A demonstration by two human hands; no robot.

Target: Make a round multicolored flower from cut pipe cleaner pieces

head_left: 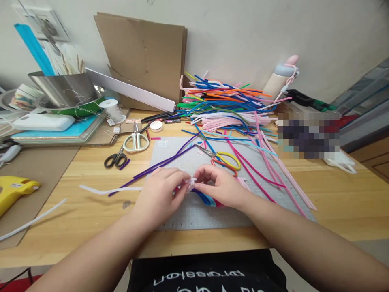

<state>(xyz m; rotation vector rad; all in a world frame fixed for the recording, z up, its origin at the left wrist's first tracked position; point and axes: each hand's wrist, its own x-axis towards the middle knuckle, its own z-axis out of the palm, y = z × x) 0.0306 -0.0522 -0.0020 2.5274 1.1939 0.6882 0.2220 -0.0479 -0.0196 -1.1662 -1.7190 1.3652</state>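
Observation:
My left hand and my right hand meet over the grey cutting mat, fingertips pinched on a small bunched white pipe cleaner. A looped bundle of blue, light blue and pink pipe cleaners shows under my right hand, partly hidden by it. From behind my left hand a straighter white pipe cleaner sticks out to the left; whether it joins the bunched piece cannot be seen. Just beyond my right hand lie scissors with yellow and orange handles. Purple pipe cleaners stretch past my left hand.
A colourful heap of pipe cleaners lies against the wall, near cardboard sheets. Pink strands cross the mat's right side. White-handled scissors, black-handled scissors and a yellow glue gun lie leftward. A bottle stands behind.

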